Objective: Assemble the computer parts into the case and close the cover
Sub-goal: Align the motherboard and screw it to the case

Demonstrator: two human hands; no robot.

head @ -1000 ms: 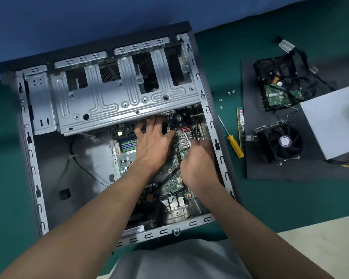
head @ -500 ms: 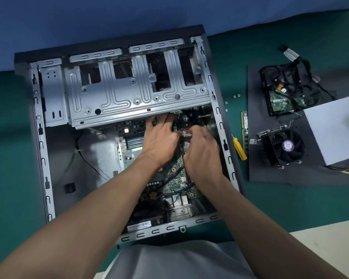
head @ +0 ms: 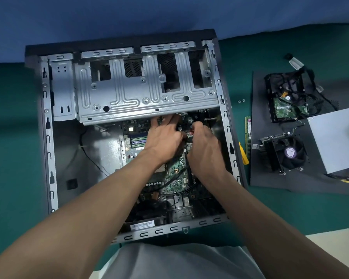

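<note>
Green tabletop rings the case; left hand and right hand crowd cage edge, grips hidden.

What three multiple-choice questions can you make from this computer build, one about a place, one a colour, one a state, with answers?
1. Where does the cooler fan lie?
A) inside the case
B) on the dark mat right of the case
C) in a hand

2. What colour is the screwdriver handle?
A) yellow
B) red
C) black

3. What state is the case in?
A) cover closed
B) open but with no board in it
C) open, with the motherboard showing

Answers:
1. B, the fan sits on the mat, outside the case.
2. A, a yellow handle shows by the case's right wall.
3. C, there is no cover on and the green board is in plain view.
</note>
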